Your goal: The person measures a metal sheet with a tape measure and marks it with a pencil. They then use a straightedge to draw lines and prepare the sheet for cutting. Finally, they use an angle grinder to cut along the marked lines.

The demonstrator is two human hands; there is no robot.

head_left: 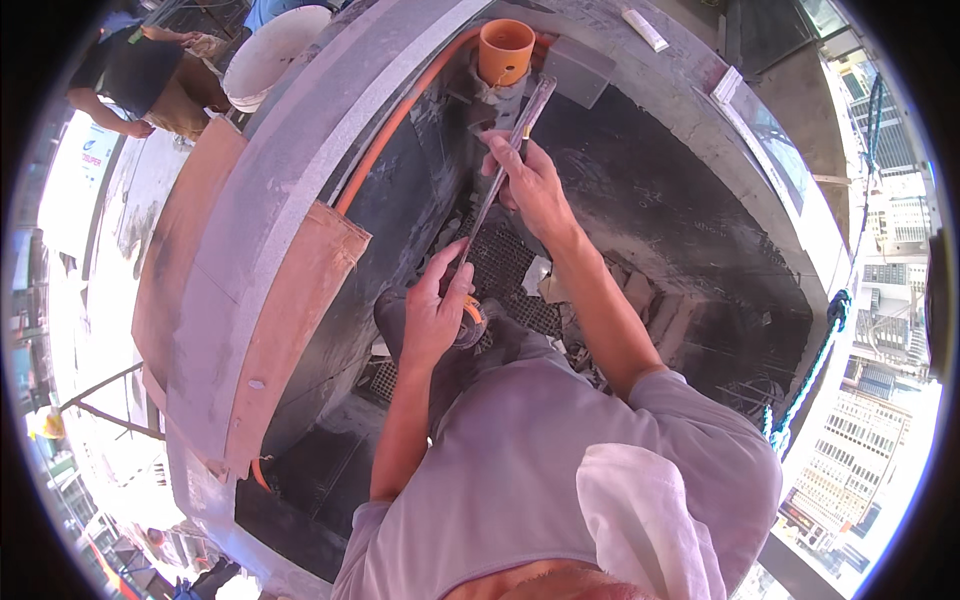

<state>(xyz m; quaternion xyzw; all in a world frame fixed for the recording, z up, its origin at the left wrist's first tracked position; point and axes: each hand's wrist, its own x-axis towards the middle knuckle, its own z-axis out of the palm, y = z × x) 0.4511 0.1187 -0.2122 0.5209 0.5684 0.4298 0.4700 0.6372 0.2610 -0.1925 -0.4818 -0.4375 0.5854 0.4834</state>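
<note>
Two bare hands hold a long, thin strip slantwise over a dark, curved pit. The right hand is closed around it toward its broader far end; the left hand pinches its near end between thumb and fingers. Just under the left hand sits a round orange-and-dark case; I cannot tell whether the fingers hold that too.

Smooth, dust-smeared black walls curve around the person, and pale broken chunks lie on a black grid of small openings. A speckled grey rim bounds the pit on the left, with a rough-edged, pinkish board against it. At the far end stands a short, hollow orange pipe in a crusty grey base; beside it, to the right, is a flat grey plate. One thin orange conduit follows the left wall. Far left are a round, whitish bucket and a co-worker; on the right hangs a twisted blue rope.
</note>
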